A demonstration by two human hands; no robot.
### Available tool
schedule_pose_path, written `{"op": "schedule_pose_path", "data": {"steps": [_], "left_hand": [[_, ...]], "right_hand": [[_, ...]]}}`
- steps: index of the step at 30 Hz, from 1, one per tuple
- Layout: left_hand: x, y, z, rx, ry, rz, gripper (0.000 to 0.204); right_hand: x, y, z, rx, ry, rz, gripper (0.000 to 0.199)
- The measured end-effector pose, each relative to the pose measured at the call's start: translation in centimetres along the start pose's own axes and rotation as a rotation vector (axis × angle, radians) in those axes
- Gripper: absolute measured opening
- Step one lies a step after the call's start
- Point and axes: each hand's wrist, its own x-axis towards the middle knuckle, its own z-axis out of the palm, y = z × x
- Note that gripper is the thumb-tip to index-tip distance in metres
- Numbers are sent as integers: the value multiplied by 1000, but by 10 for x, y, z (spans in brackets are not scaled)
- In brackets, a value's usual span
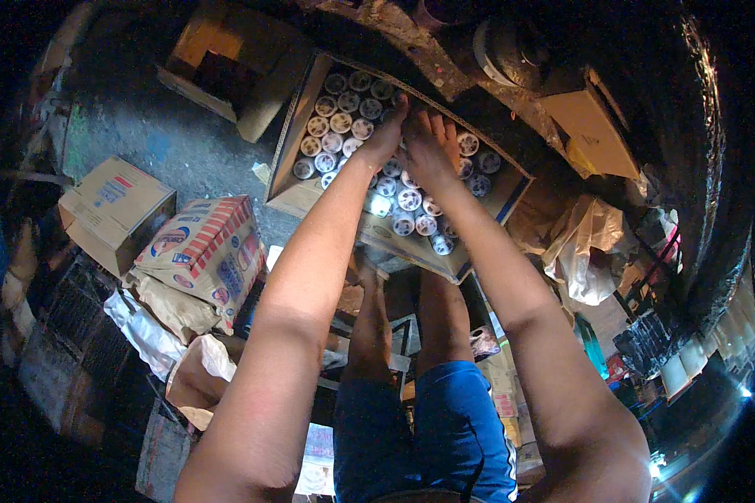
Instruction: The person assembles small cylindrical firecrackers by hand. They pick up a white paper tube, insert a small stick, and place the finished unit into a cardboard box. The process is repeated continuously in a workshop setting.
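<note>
An open cardboard box (290,194) stands on the floor ahead, packed with several upright round cans (335,126) with pale lids. Both my arms reach down into it. My left hand (387,134) rests among the cans near the box's middle, fingers pointing toward the far wall. My right hand (429,144) lies right beside it, fingers spread over the cans; the two hands touch. Whether either hand grips a can is hidden. More cans (411,210) fill the near part of the box below my wrists.
A printed red-striped carton (201,247) and a plain brown carton (113,210) lie at the left. An open empty box (226,71) sits at the back left. A crumpled plastic bag (587,247) lies at the right. My legs in blue shorts (445,427) stand below.
</note>
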Motion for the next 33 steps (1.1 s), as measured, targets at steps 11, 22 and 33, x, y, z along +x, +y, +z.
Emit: {"op": "schedule_pose_path", "data": {"steps": [11,22,33], "left_hand": [[-12,-93,-77,649,280,0,54],[-71,-64,-27,938,368,-54,62],[-30,-80,-29,806,288,87,69]], "right_hand": [[45,31,39,-29,98,-517,46],[46,34,39,-217,-115,-419,58],[61,29,17,-230,-188,-494,46]]}}
